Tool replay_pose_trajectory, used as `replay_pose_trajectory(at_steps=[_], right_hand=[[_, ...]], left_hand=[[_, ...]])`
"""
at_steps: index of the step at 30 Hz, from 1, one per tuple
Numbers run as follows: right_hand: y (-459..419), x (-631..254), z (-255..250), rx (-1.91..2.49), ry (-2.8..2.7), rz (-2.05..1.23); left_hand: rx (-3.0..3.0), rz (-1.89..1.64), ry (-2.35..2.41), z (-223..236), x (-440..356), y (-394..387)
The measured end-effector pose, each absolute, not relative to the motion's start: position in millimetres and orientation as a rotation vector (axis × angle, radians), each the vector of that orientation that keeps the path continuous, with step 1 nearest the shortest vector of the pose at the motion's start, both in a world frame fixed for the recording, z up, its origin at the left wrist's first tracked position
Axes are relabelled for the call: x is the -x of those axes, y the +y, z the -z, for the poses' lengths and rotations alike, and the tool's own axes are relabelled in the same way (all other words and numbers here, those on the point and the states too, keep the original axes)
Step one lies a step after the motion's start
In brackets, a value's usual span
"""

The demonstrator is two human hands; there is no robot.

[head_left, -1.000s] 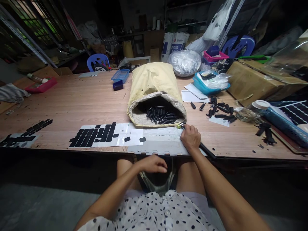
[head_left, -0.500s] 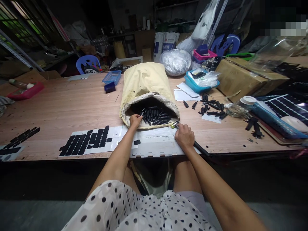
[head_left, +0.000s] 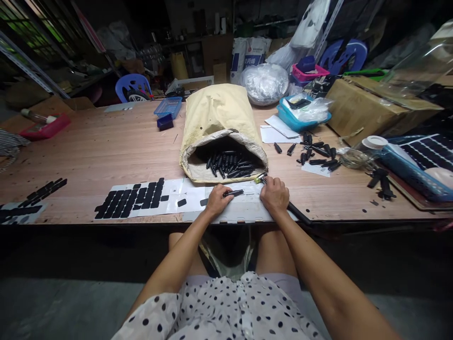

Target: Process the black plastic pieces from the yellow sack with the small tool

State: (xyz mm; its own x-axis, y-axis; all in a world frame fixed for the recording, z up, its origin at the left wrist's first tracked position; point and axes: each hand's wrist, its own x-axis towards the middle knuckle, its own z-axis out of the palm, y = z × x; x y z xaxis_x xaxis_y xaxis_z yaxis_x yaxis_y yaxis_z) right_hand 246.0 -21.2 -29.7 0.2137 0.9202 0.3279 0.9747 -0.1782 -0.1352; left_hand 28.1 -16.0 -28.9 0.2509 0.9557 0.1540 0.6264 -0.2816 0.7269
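My left hand (head_left: 218,199) pinches a slim black pointed piece (head_left: 234,192) over the pale board (head_left: 244,212) at the table's front edge. Its fingertips close round one end, and the other end points right. In my right hand (head_left: 275,194) is a hammer (head_left: 299,213), its black handle slanting down to the right and its small metal and yellowish head near the sack's lip. Between and beyond both hands lies a cream sack (head_left: 219,111), its mouth facing me. Inside it are several similar black pieces (head_left: 230,164).
Left of my hands, flat black pads (head_left: 129,200) lie in rows on white sheets. Loose black pieces (head_left: 320,151) are scattered to the right, near a blue basket (head_left: 304,123) and a cardboard box (head_left: 375,111). A small blue tray (head_left: 168,107) stands behind left.
My left hand has come out of the sack's mouth, back toward me and right, with a black piece in it. My right hand keeps its grip on the hammer. The view has shifted slightly.
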Motion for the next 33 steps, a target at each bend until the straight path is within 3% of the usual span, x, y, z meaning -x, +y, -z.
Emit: replay_pose_trajectory(at_steps=[10,20,33], right_hand=[[-21.0,-257.9,29.0,2.087,-1.721,0.075],[-57.0,-215.9,13.3,1.54,-1.84,-0.328],[-68.0,-206.4,14.7,1.61,-1.85,-0.26]], left_hand=[[-1.934,-0.679,1.423,23.7,-29.0,-12.8],[-1.927,-0.616,1.473,23.3,-36.1,-10.3],[-1.913,-0.607,1.504,18.7,-41.9,-11.6]])
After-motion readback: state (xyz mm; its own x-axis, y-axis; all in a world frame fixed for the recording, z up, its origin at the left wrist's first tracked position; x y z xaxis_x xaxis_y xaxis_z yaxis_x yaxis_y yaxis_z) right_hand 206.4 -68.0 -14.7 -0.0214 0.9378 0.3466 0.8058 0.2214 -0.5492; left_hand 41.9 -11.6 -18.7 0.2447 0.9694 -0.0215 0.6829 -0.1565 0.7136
